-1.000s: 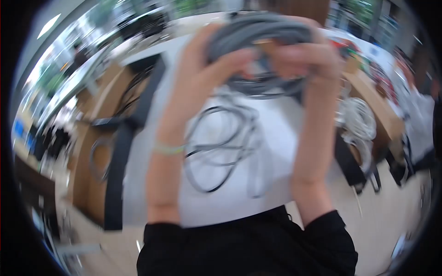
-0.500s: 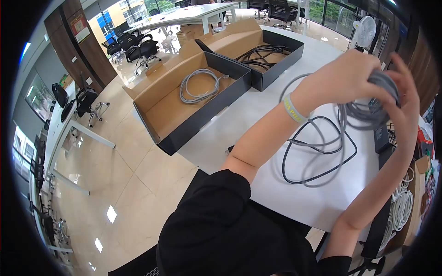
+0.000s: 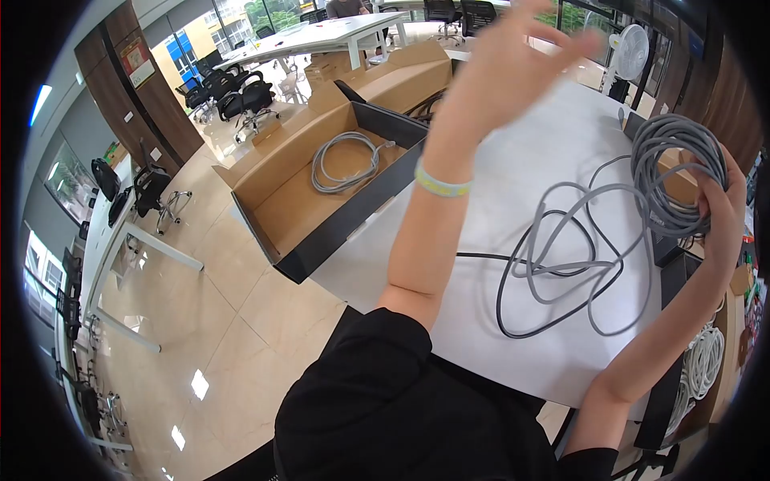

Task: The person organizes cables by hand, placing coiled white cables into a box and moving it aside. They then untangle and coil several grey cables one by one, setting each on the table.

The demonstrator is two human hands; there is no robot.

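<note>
The left hand has left the grey cable coil, grip spread in the air; the right hand alone clasps it, far right over the tabletop.

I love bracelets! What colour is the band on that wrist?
Pale yellow-green, on the wristband of the raised left hand; the head view shows it.
</note>
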